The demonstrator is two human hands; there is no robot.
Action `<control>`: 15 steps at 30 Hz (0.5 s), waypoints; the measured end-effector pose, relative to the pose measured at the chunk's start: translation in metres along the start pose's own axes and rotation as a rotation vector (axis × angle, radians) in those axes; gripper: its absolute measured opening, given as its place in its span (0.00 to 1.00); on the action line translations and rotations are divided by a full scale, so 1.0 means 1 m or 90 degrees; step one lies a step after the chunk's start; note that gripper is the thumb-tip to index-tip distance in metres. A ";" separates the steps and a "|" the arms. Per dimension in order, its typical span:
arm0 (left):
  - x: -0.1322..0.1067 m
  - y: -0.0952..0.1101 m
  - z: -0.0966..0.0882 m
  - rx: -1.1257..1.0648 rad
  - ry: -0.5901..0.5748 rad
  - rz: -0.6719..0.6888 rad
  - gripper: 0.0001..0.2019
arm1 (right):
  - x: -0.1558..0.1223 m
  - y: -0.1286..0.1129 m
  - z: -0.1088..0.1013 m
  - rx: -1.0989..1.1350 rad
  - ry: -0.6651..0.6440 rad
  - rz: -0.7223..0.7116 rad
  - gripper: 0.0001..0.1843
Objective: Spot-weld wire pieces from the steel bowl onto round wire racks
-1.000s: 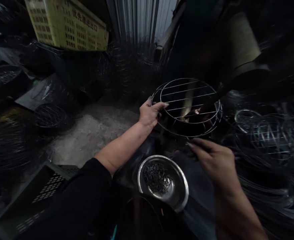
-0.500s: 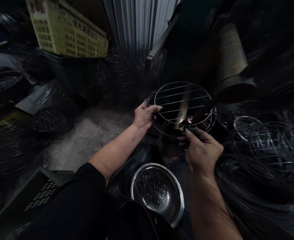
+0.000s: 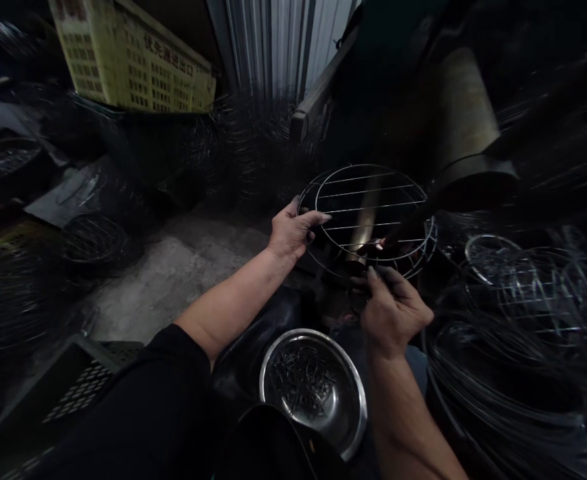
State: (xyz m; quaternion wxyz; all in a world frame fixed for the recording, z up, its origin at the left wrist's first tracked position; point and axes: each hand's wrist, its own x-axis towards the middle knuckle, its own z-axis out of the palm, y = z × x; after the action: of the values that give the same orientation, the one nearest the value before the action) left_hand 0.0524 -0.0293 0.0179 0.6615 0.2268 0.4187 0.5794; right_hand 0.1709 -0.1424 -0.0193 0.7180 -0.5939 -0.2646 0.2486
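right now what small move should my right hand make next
Probably lift your right hand slightly toward the lower rim of the round wire rack: its fingertips sit just below that rim, while your left hand grips the rack's edge and steadies it.

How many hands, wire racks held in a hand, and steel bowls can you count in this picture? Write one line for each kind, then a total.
Hands: 2 (left hand, right hand)
Wire rack: 1
Steel bowl: 1
Total: 4
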 end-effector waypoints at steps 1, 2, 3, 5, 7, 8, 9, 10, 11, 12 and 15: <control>0.001 0.000 0.001 0.000 0.000 -0.003 0.32 | 0.001 0.000 0.000 -0.003 0.001 -0.002 0.11; 0.002 0.000 0.001 0.001 -0.001 -0.006 0.32 | 0.002 0.000 -0.001 -0.008 0.001 -0.002 0.12; 0.003 0.000 0.002 0.001 -0.004 -0.008 0.31 | 0.003 -0.001 -0.001 -0.016 -0.001 -0.002 0.12; 0.005 0.000 0.003 0.003 -0.008 -0.015 0.28 | 0.006 -0.002 0.000 -0.029 -0.001 -0.007 0.13; 0.008 0.000 0.004 0.005 -0.009 -0.025 0.24 | 0.008 -0.004 0.001 -0.036 0.001 -0.013 0.12; 0.010 0.000 0.004 0.006 -0.009 -0.029 0.22 | 0.009 -0.005 0.001 -0.037 0.003 -0.018 0.12; 0.012 0.000 0.004 0.007 -0.009 -0.033 0.19 | 0.010 -0.006 0.002 -0.036 0.004 -0.022 0.11; 0.014 -0.001 0.005 0.009 -0.009 -0.036 0.18 | 0.011 -0.007 0.003 -0.035 0.003 -0.026 0.11; 0.016 -0.002 0.005 0.010 -0.008 -0.038 0.17 | 0.012 -0.008 0.004 -0.035 0.001 -0.029 0.10; 0.018 -0.002 0.005 0.010 -0.005 -0.041 0.16 | 0.013 -0.009 0.005 -0.034 0.002 -0.030 0.10; 0.023 -0.004 0.008 0.016 0.009 -0.058 0.17 | 0.017 -0.012 0.008 -0.028 0.004 -0.029 0.09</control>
State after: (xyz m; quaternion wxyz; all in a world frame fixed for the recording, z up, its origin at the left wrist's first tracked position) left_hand 0.0605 -0.0070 0.0122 0.6812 0.2121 0.4405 0.5449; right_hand 0.1785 -0.1272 -0.0048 0.7110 -0.6042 -0.2810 0.2245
